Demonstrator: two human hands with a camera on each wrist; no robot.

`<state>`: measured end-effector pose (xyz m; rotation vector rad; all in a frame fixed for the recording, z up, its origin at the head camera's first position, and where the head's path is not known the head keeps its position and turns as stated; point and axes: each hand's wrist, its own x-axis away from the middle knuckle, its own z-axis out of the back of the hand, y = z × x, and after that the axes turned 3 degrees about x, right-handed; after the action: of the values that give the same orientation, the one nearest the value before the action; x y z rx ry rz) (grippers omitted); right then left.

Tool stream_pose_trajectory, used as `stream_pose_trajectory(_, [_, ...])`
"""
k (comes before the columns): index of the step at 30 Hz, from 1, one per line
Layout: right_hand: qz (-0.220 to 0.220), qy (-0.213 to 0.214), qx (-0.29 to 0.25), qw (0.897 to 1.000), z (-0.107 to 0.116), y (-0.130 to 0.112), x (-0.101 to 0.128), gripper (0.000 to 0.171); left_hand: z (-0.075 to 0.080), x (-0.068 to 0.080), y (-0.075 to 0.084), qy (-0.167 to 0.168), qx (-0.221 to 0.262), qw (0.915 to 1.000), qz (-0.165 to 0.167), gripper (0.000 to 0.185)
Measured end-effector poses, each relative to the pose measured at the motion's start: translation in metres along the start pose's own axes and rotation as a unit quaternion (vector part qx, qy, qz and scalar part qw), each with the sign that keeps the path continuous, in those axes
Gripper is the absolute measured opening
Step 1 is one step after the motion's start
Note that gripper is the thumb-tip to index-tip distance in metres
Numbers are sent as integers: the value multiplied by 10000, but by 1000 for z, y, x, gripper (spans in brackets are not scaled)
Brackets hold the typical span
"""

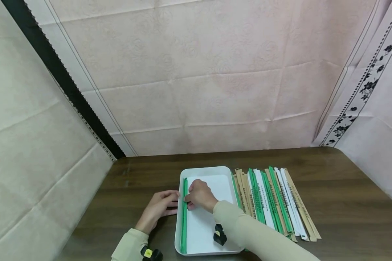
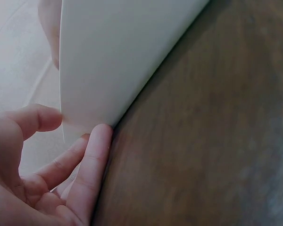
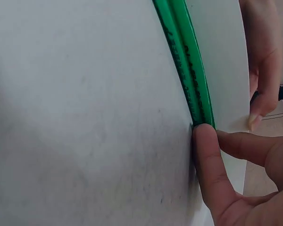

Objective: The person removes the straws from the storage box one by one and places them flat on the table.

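Left hand [image 1: 158, 209]: rests on the table outside the tray's left wall, fingers relaxed and straight, tips touching that wall.
Green packet [image 1: 184, 217]: lies lengthwise inside the white tray [image 1: 205, 170], tight against the left wall.
Right hand [image 1: 200, 195]: fingertips curled, pressing the packet against the wall near its far end.
Tray floor: bare white to the right of the packet.
Packet row [image 1: 274, 203]: green, white and brown, fanned on the wooden table [image 1: 346, 203] just right of the tray.

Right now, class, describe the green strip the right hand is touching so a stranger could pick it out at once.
On the dark wooden table sits a white tray. Along its left inner wall lies one long green strip, touched by the right hand. Unlike the strips fanned out beside the tray, it lies alone inside.
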<state>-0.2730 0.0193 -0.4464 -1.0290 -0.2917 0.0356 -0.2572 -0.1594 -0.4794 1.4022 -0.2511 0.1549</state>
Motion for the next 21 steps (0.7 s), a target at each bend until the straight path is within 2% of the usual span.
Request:
stream_pose_trajectory(6, [35,-102,-189,9998,3,2,0,24,1,0,0,-7,-9,10000,17,45])
stream_pose_trajectory(15, [-58,-269,-1023,9944,28,0,9,28,-2,0,0,-68,32,10000,-22,44])
stream_pose_trajectory(21, [140,16,-1256,9920,52,2,17,32,-2,-2,0,48,11,10000,37,46])
